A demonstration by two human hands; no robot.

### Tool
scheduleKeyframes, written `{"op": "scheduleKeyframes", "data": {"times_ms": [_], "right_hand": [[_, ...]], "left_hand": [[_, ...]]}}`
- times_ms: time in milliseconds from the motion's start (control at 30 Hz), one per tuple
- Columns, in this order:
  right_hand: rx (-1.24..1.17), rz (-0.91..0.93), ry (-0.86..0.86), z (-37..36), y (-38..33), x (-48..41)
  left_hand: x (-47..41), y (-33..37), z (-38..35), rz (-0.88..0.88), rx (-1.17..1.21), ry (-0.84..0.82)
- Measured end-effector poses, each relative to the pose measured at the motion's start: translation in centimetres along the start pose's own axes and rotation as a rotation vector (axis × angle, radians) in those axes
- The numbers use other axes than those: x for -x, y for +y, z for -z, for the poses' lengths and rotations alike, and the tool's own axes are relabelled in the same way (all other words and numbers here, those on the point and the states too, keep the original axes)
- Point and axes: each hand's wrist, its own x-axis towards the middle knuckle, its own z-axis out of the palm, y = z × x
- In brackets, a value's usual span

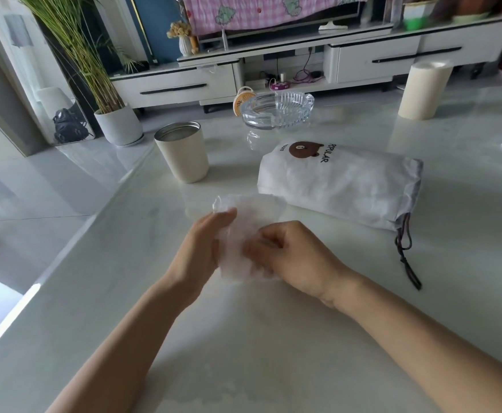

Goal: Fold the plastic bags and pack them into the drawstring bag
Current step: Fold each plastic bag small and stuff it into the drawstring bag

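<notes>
A clear, crinkled plastic bag (244, 231) lies on the white table, held between both hands. My left hand (202, 248) grips its left edge with the thumb on top. My right hand (291, 254) is curled on its right side, fingers pinching the film. Just behind, to the right, a white drawstring bag (342, 183) with a brown bear print lies on its side, looking stuffed. Its gathered mouth points to the right and its dark cord (407, 257) trails toward me on the table.
A beige cup (182, 156) stands at the left behind the hands. A glass ashtray (276, 110) sits at the back middle, a cream cylinder (422, 90) at the back right. The table edge (74, 242) runs diagonally along the left.
</notes>
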Motion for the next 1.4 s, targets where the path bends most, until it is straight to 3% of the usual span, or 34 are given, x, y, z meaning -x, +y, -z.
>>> {"op": "scheduleKeyframes", "data": {"times_ms": [67,133,334,467,534,634,701,868,1001,1168,1401], "right_hand": [[0.014,-0.024,0.045,0.0,-0.3,0.0],[0.008,-0.034,0.057,0.0,-0.3,0.1],[0.042,-0.039,0.09,0.4,-0.1,0.3],[0.112,-0.095,0.241,1.1,-0.1,0.4],[-0.066,-0.124,0.238,1.4,-0.1,0.3],[-0.428,-0.111,0.006,1.4,-0.5,0.4],[-0.485,-0.077,-0.025,1.1,-0.7,0.5],[-0.503,-0.057,0.09,0.7,-0.2,0.1],[-0.55,-0.052,0.132,1.0,-0.4,-0.2],[-0.538,-0.094,0.17,1.1,-0.7,-0.1],[-0.152,0.112,0.187,0.7,-0.4,0.2]], "left_hand": [[0.4,0.1,-0.1,-0.016,-0.022,-0.141],[0.5,-0.2,-0.1,-0.106,-0.144,-0.147],[-0.1,-0.7,0.8,-0.177,-0.297,0.04],[-0.2,-0.3,1.3,-0.219,-0.317,0.169],[0.1,0.0,1.1,-0.198,-0.222,0.123],[0.4,0.4,0.6,-0.179,-0.151,0.01],[0.4,0.3,0.3,-0.199,-0.182,-0.001],[0.2,0.2,0.2,-0.242,-0.203,0.027],[0.0,0.1,0.1,-0.155,-0.069,0.01],[0.1,1.2,0.4,0.103,0.199,-0.035],[0.1,0.1,0.7,0.197,-0.107,-0.016]]}}
